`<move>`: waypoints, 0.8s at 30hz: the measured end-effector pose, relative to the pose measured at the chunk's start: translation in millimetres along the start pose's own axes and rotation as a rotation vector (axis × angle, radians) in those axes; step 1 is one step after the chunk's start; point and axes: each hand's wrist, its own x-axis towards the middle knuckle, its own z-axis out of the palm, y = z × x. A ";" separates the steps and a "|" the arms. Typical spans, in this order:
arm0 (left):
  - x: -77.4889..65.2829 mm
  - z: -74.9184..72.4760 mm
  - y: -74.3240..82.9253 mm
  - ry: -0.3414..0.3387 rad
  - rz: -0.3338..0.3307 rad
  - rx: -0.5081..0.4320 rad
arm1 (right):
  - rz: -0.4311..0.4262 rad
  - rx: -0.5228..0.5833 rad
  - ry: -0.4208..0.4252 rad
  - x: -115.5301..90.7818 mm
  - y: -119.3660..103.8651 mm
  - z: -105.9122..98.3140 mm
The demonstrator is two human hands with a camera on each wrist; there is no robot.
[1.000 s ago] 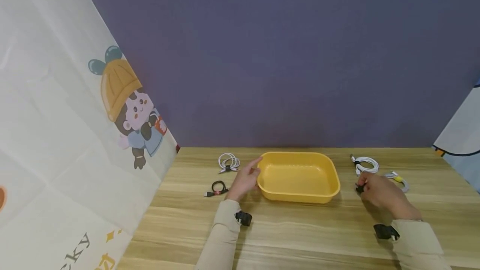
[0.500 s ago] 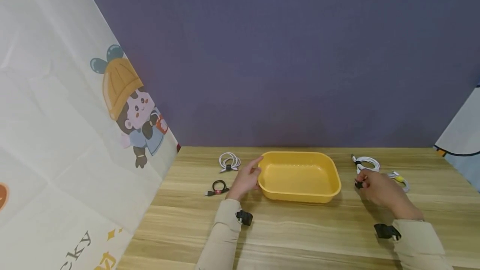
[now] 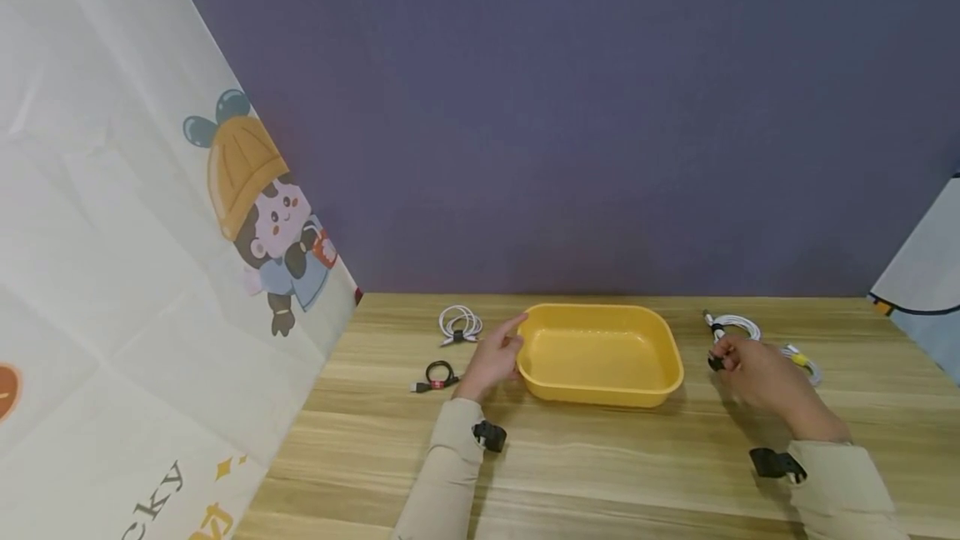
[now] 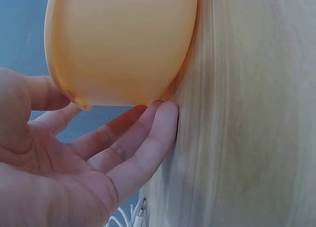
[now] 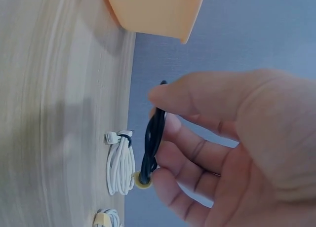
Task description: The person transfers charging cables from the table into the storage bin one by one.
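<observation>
A yellow plastic basin (image 3: 600, 396) sits on the wooden table in front of me. My left hand (image 3: 491, 363) touches its left end, the index finger stretched toward the rim. In the left wrist view the thumb lies at the rim and the other fingertips at the lower edge of the wall. Right of the basin, my right hand (image 3: 768, 377) pinches a coiled black cable (image 5: 154, 138) between thumb and fingers. A yellowish ring (image 5: 143, 180) shows at one end of the coil. In the head view the fingers hide most of this cable.
Behind the right hand lie a coiled white cable (image 3: 742, 323) and a pale cable with a yellow tie (image 3: 804, 361). To the left are a white cable (image 3: 460, 323) and a black cable with a red tie (image 3: 437, 377). A dark wall (image 3: 585, 123) stands behind the table.
My right hand has shifted slightly up and toward the basin with the black cable, covering more of the white cable behind. The left hand stays at the basin.
</observation>
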 end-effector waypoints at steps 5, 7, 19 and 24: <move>-0.8 0.1 0.6 -0.008 -0.007 -0.012 | -0.039 0.002 0.049 -0.6 -1.5 1.6; -1.0 0.0 0.8 -0.008 -0.007 -0.013 | -0.048 0.001 0.062 -0.5 -2.7 1.9; -0.7 -0.6 0.9 -0.009 -0.007 -0.012 | -0.070 -0.016 0.123 1.7 -7.4 1.1; -0.5 -0.3 1.2 -0.006 -0.012 -0.013 | -0.065 -0.015 0.128 3.3 -9.9 -0.4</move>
